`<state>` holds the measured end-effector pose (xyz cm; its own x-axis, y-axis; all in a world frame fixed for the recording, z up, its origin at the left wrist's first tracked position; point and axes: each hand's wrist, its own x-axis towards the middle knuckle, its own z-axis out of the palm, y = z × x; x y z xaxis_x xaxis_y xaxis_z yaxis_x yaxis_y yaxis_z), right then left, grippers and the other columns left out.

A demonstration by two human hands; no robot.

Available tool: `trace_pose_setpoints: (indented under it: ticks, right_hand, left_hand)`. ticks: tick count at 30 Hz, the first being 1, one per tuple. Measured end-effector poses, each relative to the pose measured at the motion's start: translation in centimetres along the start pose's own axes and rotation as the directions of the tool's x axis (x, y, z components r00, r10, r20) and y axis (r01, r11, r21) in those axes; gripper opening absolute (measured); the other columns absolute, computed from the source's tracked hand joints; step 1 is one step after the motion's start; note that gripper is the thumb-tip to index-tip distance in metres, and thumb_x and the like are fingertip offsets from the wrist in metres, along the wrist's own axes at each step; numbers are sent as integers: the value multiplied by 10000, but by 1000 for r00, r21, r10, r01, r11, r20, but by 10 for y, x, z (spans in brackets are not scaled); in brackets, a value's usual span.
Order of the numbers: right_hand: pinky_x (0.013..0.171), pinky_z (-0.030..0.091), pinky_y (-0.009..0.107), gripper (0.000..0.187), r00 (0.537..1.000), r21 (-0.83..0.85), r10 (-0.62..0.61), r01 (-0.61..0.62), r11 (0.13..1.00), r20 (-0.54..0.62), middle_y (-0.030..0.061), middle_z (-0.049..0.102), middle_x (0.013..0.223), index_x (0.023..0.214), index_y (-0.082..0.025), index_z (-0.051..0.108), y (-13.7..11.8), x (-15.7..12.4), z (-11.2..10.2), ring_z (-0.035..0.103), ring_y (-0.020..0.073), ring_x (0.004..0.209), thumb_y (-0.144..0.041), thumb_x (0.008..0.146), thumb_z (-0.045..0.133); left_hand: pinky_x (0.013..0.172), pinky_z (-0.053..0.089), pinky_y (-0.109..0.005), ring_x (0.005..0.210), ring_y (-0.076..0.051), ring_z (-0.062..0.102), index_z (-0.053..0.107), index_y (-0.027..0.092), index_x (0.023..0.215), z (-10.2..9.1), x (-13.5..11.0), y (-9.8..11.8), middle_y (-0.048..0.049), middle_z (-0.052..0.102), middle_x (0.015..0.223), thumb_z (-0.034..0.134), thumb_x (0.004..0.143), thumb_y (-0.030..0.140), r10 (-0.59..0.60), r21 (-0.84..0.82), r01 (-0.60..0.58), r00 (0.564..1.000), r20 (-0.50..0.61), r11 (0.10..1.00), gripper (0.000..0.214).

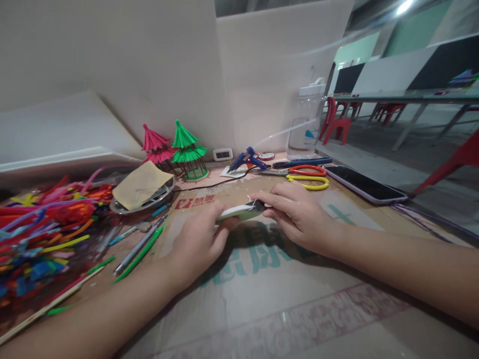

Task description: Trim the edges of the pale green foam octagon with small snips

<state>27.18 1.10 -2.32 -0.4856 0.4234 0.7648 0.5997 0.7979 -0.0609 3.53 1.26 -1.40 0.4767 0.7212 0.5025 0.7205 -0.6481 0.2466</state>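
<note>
My left hand (204, 234) grips a thin, flat, pale white-green piece (235, 213) by its left end, thumb and fingers closed on it. At its right end is a dark patch with thin white strands; blur keeps me from telling what the piece is. My right hand (295, 212) is closed in a pinch at that dark end, fingertips touching it. Both hands are held above a cardboard sheet (239, 309) printed with green characters. Beyond them lie a blue glue gun (249, 160), orange-handled scissors (307, 171) and yellow-handled scissors (309, 182).
Colourful pipe cleaners (41, 229) pile up at left, beside a metal tray (164, 192) under yellow sandpaper-like sheet. Green (187, 144) and pink (155, 142) pagoda models stand behind. A water bottle (305, 124) and phone (362, 183) are at right. A black cord crosses the table.
</note>
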Motion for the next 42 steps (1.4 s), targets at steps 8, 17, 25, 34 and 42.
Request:
trace_pose_setpoints:
  ticks: [8,17,25,34,42]
  right_hand:
    - [668,377,326,271,999,11,-35,35,999,-9,72,609,847,1183,-134,605,3,0,0,514,192,761,-235,1000,433]
    - [671,408,316,248,1000,30,-24,24,999,-12,61,622,851,1165,-174,614,3,1,0,538,188,771,-230,996,441]
    - [740,458,346,287,997,56,81,-81,995,5,80,642,892,1192,-166,608,5,1,1,579,213,840,-283,1001,429]
    - [732,421,334,226,999,82,43,-42,996,-15,74,661,937,1162,-169,566,-2,2,-2,569,202,823,-263,984,466]
    - [685,366,323,187,1000,8,-21,21,1000,-20,51,628,864,1115,-194,570,-6,1,0,530,200,783,-229,988,438]
  left_hand:
    - [616,437,-301,689,-197,617,546,195,914,0,-1,-1,-38,671,795,492,878,240,-20,-27,20,999,30,999,79]
    - [693,463,-330,748,-207,630,562,181,939,1,1,-1,-52,678,833,483,893,265,-69,-98,76,995,69,992,124]
    - [662,479,-256,778,-167,615,589,192,981,1,8,-1,-5,668,883,537,891,282,-102,-249,120,991,84,961,137]
    - [719,494,-277,818,-176,637,597,205,1017,4,3,-5,-13,687,925,531,856,156,-34,-182,44,998,54,982,181]
    - [749,522,-299,883,-198,668,590,237,1131,3,-1,-3,-34,700,985,512,877,151,77,-87,-72,995,59,994,280]
